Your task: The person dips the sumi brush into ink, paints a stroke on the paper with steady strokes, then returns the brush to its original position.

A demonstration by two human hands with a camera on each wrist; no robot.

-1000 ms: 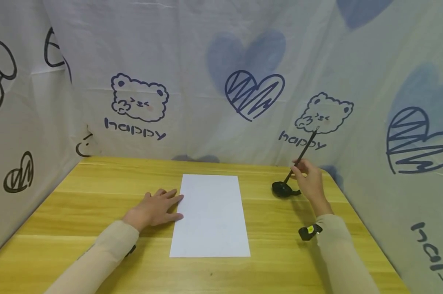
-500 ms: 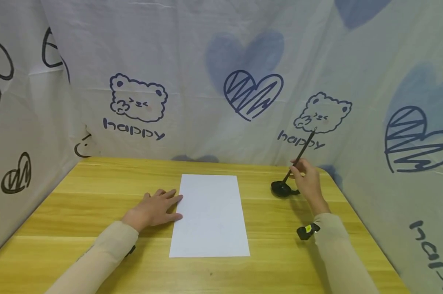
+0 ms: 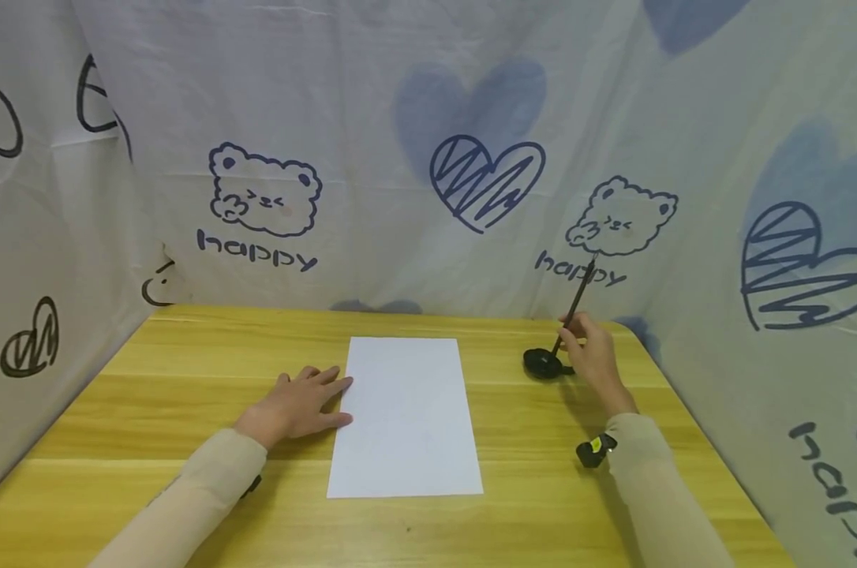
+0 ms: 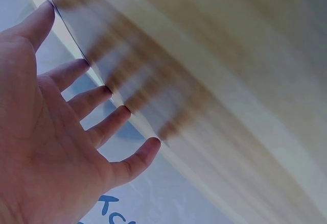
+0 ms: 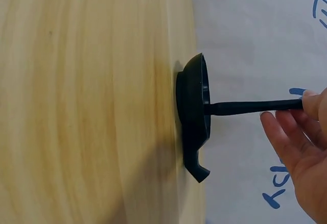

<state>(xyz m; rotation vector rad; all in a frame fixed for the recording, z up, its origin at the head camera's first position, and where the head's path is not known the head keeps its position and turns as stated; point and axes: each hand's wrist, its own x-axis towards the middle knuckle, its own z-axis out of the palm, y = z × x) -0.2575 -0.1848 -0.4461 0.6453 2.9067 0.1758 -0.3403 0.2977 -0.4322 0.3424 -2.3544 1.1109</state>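
My right hand (image 3: 590,353) pinches the dark shaft of an ink brush (image 5: 255,107) between thumb and fingers. The brush stands tilted, its top leaning right in the head view. Its lower end is hidden inside a small black ink dish (image 5: 192,99) with a short curved handle, which sits on the table at the right. On the left, my left hand (image 3: 302,404) lies with spread fingers, thumb and forefinger tips at the left edge of a blank white sheet of paper (image 3: 407,418). In the left wrist view its fingertips (image 4: 149,147) rest on the tabletop.
The yellow wood-grain table (image 3: 187,355) runs back to a white cloth (image 3: 372,158) printed with hearts, bears and lettering. More cloth hangs along both sides. A small black wrist camera (image 3: 593,450) sits at the right cuff.
The brush has swung more upright, its top end moving left and slightly down, and my right hand has shifted a little left and down with it. My left hand and the paper stay in place.
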